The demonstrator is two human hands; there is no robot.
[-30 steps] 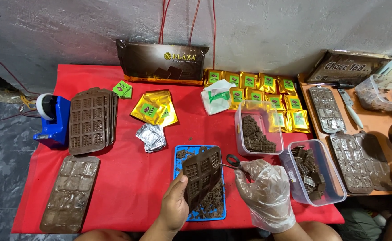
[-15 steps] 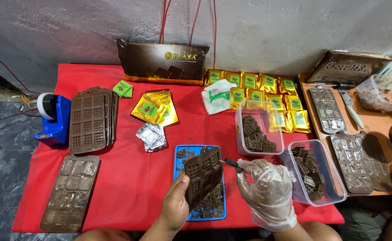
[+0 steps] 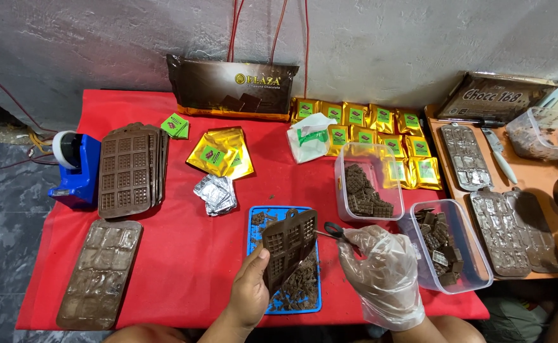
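We hold a brown chocolate-filled mould [image 3: 290, 249] in our bare left hand [image 3: 251, 293], fingers closed round it — our gloved right hand [image 3: 384, 274] grips small scissors [image 3: 331, 232] over the blue tray [image 3: 254, 219]

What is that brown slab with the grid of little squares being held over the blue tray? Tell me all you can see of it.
The brown gridded mould sheet looks like a thin, flexible chocolate mould, divided into rectangular cells. It is tilted, nearly on edge, above the blue tray, which holds brown crumbs. The bare left hand grips its lower left edge. The right hand, in a clear plastic glove, holds black-handled scissors against its right edge.
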